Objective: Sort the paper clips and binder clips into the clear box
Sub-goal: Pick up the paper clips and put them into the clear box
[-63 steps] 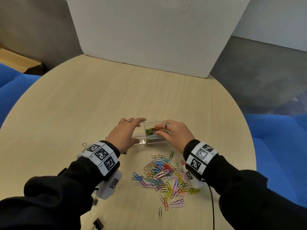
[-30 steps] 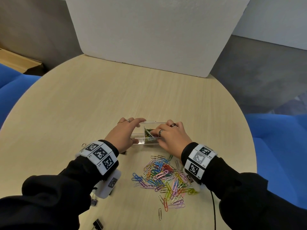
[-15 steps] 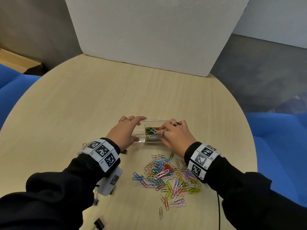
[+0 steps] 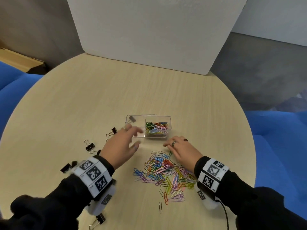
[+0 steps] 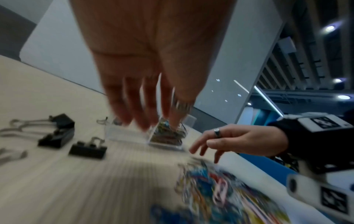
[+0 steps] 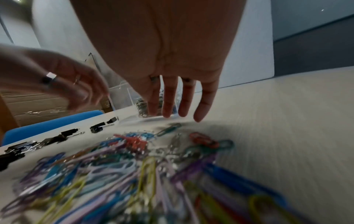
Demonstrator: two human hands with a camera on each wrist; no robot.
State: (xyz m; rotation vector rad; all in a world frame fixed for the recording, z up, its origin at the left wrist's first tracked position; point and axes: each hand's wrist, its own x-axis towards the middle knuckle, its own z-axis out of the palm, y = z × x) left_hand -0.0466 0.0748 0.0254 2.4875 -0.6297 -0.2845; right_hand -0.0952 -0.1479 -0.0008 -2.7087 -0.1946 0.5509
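The clear box (image 4: 169,118) stands mid-table, its right compartment full of coloured paper clips (image 4: 156,127) and its left compartment holding one black binder clip (image 4: 132,119). A loose heap of coloured paper clips (image 4: 164,173) lies nearer me. My left hand (image 4: 123,145) hovers blurred just left of the box front, fingers spread, holding nothing. My right hand (image 4: 180,149) hangs with straight fingers between the box and the heap, empty. In the right wrist view its fingertips (image 6: 166,113) point down in front of the box (image 6: 124,97), above the heap (image 6: 134,166).
Several black binder clips (image 4: 89,146) lie scattered left of my left arm, one (image 4: 113,131) near the box and one (image 4: 99,219) at the table's near edge. A white foam board (image 4: 149,30) stands at the far edge. Blue seats flank the round table (image 4: 83,97).
Both hands have let go of the box and pulled back toward me; the left hand swung left and lifted, the right dropped toward the heap. The box now stands uncovered.
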